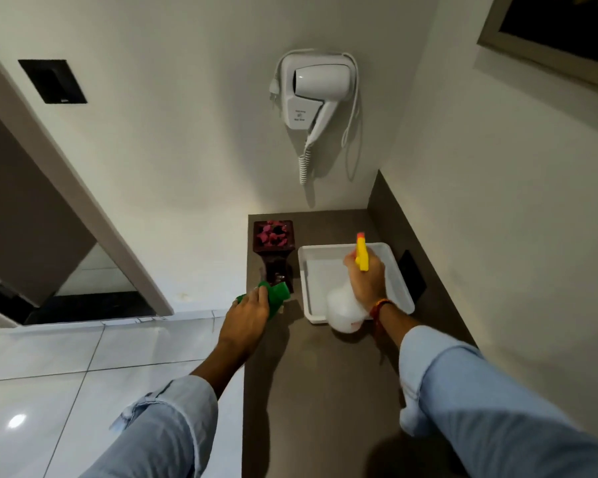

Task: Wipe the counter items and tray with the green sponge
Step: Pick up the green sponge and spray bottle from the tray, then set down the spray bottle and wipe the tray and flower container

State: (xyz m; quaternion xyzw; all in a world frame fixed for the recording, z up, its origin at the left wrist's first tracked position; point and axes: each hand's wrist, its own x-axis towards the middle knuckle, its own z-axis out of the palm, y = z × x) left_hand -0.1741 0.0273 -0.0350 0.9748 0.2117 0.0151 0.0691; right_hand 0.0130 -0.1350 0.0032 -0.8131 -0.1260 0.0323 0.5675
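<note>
A: Left hand (251, 310) closed on the green sponge (277, 297), at the worktop's left edge, right by the foot of the dark vase (274, 251).

B: Touching the vase?

A: Sponge looks pressed against its base, can't say for sure. Vase has a square top with pink petals in it.

B: Right hand?

A: Right hand (368, 279) wrapped round a white spray bottle (344, 310), yellow trigger head (361, 255) pointing away from the person. Bottle hangs over the near part of the white tray (403, 291), base out past the tray's near rim.

B: Tray?

A: White, rectangular, lying flat on the brown worktop (318, 374), just right of the vase. Thin dark object (413, 276) at its right side, against the brown upstand. Can't tell what it is.

B: Room?

A: Worktop is narrow, tucked in a corner of pale walls. White hair dryer (313, 93) mounted on the wall above, coiled cord hanging. Glossy white floor tiles (66, 367) to the left, door frame (94, 205) beyond. Picture frame corner (518, 46) top right. Both sleeves light blue denim, rolled.
</note>
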